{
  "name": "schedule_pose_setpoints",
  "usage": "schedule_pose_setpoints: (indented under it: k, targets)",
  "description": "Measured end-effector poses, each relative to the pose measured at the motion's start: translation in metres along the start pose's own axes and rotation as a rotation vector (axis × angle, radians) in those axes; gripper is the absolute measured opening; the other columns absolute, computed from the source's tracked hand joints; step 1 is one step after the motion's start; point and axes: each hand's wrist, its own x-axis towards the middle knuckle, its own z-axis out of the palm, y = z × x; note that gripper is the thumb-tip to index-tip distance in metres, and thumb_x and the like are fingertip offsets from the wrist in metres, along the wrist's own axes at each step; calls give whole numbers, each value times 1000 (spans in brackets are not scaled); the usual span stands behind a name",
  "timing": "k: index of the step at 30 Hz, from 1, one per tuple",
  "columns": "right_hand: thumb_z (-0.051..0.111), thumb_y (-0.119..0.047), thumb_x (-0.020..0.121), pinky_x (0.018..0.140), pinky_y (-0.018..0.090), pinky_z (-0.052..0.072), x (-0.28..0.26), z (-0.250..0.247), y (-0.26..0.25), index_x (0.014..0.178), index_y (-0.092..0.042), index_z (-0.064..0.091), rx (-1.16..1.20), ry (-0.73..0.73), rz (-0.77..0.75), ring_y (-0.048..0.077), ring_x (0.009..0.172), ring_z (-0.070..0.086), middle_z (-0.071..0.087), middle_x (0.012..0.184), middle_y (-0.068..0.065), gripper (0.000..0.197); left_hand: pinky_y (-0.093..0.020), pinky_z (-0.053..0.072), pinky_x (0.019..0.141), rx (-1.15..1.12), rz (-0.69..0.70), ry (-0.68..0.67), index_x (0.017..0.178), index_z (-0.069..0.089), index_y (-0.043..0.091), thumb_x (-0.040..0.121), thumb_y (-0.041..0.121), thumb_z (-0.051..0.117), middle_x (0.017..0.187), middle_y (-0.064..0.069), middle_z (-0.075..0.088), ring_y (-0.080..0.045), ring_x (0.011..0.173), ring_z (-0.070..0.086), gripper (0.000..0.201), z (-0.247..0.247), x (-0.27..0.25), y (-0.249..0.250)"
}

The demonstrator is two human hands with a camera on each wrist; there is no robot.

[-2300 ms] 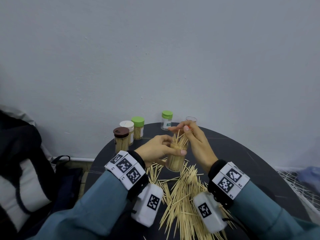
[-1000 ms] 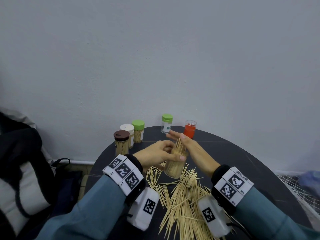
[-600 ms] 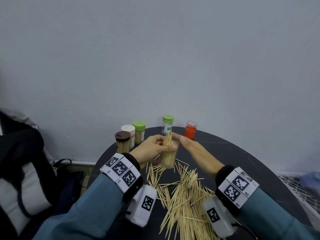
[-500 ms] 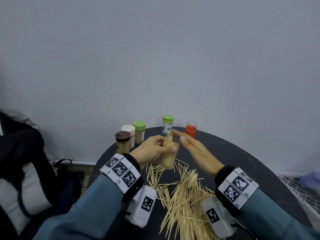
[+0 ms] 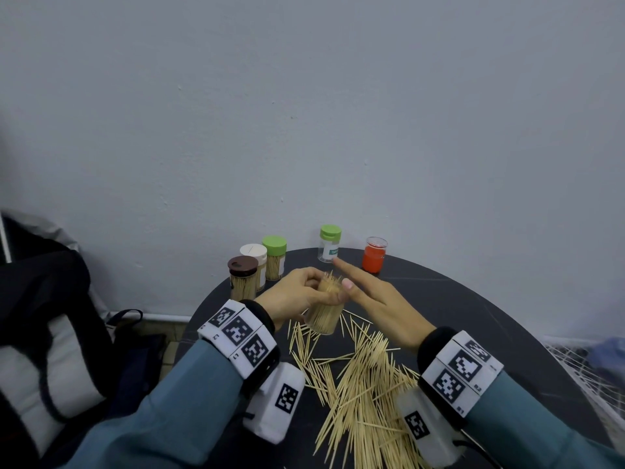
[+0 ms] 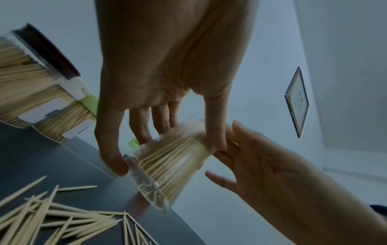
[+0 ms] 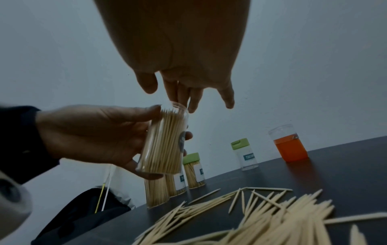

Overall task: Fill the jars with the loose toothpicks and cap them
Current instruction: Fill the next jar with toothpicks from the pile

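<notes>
1. Since 0.5 s ago: toothpick tips sunk from well above the rim to just at the rim of the clear jar [image 5: 324, 311]; right fingertips shifted from beside the protruding sticks to flat over the mouth.
2. Left hand [image 5: 297, 296]: wrapped round the clear jar, thumb on the near side, fingers curled round the far side; jar held off the round black table [image 5: 473, 309], tilted slightly, uncapped, packed with toothpicks.
3. Right hand [image 5: 375, 301]: fingers straight and spread, gripping nothing; middle fingertips at the jar's open rim in the right wrist view, index finger pointing toward 12 o'clock.
4. Loose toothpicks [image 5: 365, 384]: scattered in a heap on the table at 6 o'clock of the held jar, between the two wrists.
5. At 10 o'clock of the held jar, near the table's edge: brown-capped jar [image 5: 242, 278], white-capped jar [image 5: 255, 262] and green-capped jar [image 5: 274, 257], touching or nearly so, all full of toothpicks.
6. At 12 o'clock: small clear jar with a green flip cap [image 5: 329, 243] and a label, seemingly empty.
7. At 1 o'clock: orange cap [image 5: 374, 255] standing on the table with a clear rim on top, apart from the flip-cap jar.
8. Beyond the table at 9 o'clock: dark bag with pale panels [image 5: 44, 333].
</notes>
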Motion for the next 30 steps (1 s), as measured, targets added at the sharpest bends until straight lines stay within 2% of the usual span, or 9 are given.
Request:
schedule_pose_setpoints:
  k: [4, 11, 12, 14, 16, 19, 23, 27, 30]
  targets:
    - [31, -34, 99, 117, 49, 13, 1, 2, 3, 143, -30, 31, -64, -58, -11, -2, 137, 20, 28, 150, -14, 44, -30, 50, 69, 15, -1, 7, 120, 51, 11, 83, 24, 69, 119, -6, 64, -19, 111, 59, 43, 0, -1, 0]
    - [32, -36, 99, 116, 47, 18, 5, 0, 5, 131, -42, 42, -54, -42, -52, -2, 135, 27, 33, 147, -18, 34, -34, 51, 77, 4, -17, 29, 120, 51, 10, 82, 23, 71, 120, -7, 63, -20, 111, 59, 45, -4, -1, -3]
    - [32, -35, 99, 116, 43, 19, 5, 0, 5, 132, -40, 43, -54, -48, -60, -3, 134, 28, 34, 147, -16, 35, -32, 51, 75, 4, -17, 34, 121, 51, 10, 81, 22, 71, 120, -7, 63, -19, 111, 59, 46, -5, -1, -3]
    - [34, -30, 100, 113, 21, 25, 6, 0, 4, 136, -30, 43, -21, -20, -75, -6, 130, 29, 37, 145, -13, 37, -31, 49, 74, 3, -18, 65, 123, 51, 9, 81, 20, 72, 121, -7, 62, -18, 109, 58, 48, -7, -1, -3]
    - [36, -27, 99, 99, 4, 27, 7, 0, 4, 136, -24, 44, -19, 24, -77, -4, 127, 35, 43, 141, -10, 38, -31, 48, 78, 7, -10, 110, 125, 51, 9, 79, 18, 73, 122, -8, 61, -19, 110, 56, 52, -11, -1, -4]
    - [46, -23, 97, 85, 3, 34, 10, 3, 7, 125, -18, 53, -118, 30, -73, 2, 112, 48, 55, 126, -3, 29, -33, 47, 86, 21, -1, 194, 126, 51, 7, 76, 18, 77, 123, -9, 59, -21, 114, 55, 58, -22, -1, -6]
    - [61, -20, 89, 73, 4, 40, 7, 14, 4, 104, -15, 62, -203, -149, -80, 3, 87, 54, 60, 101, -2, 16, -32, 48, 84, -10, 12, 296, 122, 52, 5, 74, 14, 79, 120, -10, 59, -22, 111, 55, 56, -34, -4, -6]
    - [67, -23, 85, 73, 14, 45, 1, 26, -9, 95, -16, 64, -242, -434, -60, 3, 74, 57, 64, 84, -5, 13, -14, 40, 57, -15, 39, 320, 115, 56, 6, 75, 11, 77, 107, -5, 58, -14, 96, 53, 46, -40, -9, -4]
    - [70, -25, 82, 70, 16, 45, -7, 36, -24, 84, -20, 63, -273, -613, -46, 1, 66, 54, 61, 74, -8, 9, -19, 41, 60, -20, 32, 316, 106, 56, 12, 74, 11, 78, 111, -9, 58, -17, 102, 54, 39, -42, -12, -6]
